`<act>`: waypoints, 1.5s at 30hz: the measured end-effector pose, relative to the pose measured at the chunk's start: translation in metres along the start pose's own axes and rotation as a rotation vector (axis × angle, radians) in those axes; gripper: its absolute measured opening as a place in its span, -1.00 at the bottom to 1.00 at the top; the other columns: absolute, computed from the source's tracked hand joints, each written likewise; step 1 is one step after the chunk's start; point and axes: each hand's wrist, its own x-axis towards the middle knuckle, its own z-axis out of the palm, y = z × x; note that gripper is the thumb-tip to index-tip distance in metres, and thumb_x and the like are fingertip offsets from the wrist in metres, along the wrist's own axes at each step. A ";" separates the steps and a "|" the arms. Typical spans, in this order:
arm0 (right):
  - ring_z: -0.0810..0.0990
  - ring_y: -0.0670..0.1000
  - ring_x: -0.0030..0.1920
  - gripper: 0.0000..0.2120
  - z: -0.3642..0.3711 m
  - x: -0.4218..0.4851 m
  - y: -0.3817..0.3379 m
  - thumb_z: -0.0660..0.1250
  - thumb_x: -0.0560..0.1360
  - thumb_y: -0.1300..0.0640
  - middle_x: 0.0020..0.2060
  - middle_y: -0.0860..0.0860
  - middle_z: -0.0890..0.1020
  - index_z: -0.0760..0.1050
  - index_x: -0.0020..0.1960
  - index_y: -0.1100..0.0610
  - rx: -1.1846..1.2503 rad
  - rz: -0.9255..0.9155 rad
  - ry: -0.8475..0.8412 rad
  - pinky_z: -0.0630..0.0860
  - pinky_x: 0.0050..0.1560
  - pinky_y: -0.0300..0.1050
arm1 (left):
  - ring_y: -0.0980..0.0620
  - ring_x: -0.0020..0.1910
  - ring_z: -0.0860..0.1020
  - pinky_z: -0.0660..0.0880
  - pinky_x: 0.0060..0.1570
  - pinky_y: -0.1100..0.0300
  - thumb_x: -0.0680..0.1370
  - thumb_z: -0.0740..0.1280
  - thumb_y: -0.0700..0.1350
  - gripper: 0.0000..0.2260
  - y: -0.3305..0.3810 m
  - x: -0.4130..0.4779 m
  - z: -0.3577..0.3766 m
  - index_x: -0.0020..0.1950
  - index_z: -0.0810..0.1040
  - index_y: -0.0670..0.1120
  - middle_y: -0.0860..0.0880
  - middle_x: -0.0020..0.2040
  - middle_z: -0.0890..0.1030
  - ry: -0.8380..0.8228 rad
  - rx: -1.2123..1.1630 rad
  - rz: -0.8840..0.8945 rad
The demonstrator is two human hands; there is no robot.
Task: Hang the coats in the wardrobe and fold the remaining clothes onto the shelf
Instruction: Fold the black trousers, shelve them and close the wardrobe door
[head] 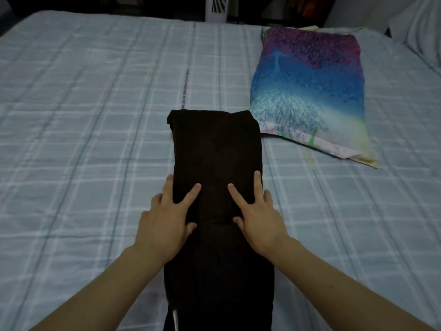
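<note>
A home bedroom: bed (95,115) under checked sheet, patterned pillow (310,91), white tower fan (216,8).

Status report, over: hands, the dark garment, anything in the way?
Left hand and right hand press flat on dark garment. Garment folded lengthwise on bed, not shelved. Pillow close by its far right corner, not on it.

Garment (217,151) on bed (83,115), pillow (310,96) right.

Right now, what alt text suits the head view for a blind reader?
The left hand and right hand press flat on a folded dark garment lying on a grey checked bedspread. A colourful pillow lies apart, farther right.
</note>
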 end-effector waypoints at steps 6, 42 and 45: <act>0.39 0.21 0.38 -0.20 -0.003 0.017 0.007 0.42 0.52 0.13 0.51 0.12 -0.45 0.03 0.55 -0.25 0.267 -0.050 -0.045 0.42 0.36 -0.01 | -0.14 0.33 0.44 0.42 0.28 0.12 0.48 0.47 -0.12 -0.19 -0.002 0.016 0.000 0.52 0.05 0.34 -0.09 0.50 0.13 -0.133 -0.431 -0.018; 0.19 0.17 0.52 -0.42 -0.087 0.147 0.003 0.34 0.54 0.17 0.52 0.13 0.25 0.26 0.52 0.06 0.150 -0.118 0.272 0.17 0.51 0.08 | -0.14 0.54 0.12 0.28 0.39 -0.11 0.58 0.32 0.03 -0.51 -0.003 0.156 -0.089 0.49 0.30 0.07 -0.10 0.59 0.12 0.237 -0.097 0.079; 0.33 0.12 0.42 -0.27 -0.100 0.198 0.009 0.45 0.46 0.06 0.42 0.08 0.40 0.19 0.54 0.06 0.098 -0.155 0.138 0.23 0.44 0.00 | -0.14 0.53 0.11 0.23 0.41 -0.11 0.50 0.41 0.12 -0.35 -0.011 0.219 -0.103 0.52 0.24 0.04 -0.07 0.57 0.18 0.024 0.193 0.106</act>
